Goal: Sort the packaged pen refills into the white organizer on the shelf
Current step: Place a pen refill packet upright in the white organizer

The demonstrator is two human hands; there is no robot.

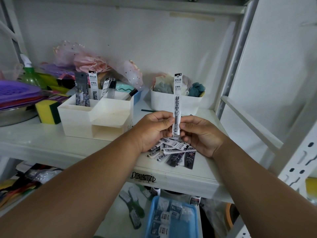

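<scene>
Head view: the white metal shelf (pixel 51 141) carries the white organizer (pixel 96 115) at centre left, with several refill packs (pixel 93 87) already standing in its back compartments. Both hands meet to the right of it. The left hand (pixel 154 129) and right hand (pixel 200 134) each pinch the lower end of one white pen-refill pack (pixel 177 100), held upright, fingers curled narrow around it. Beneath them a loose pile of refill packs (pixel 173 151) lies near the shelf's front edge, still unsorted.

The pile sits close to that edge, so a careless forearm could, I think, sweep packs down toward the blue tray (pixel 173 219) on the level below. The held pack is slim and slick; it may slip or bend when passed leftward. A white bin of cloths (pixel 176 102) stands behind, a yellow sponge (pixel 47 112) left of the organizer; neither blocks the path.
</scene>
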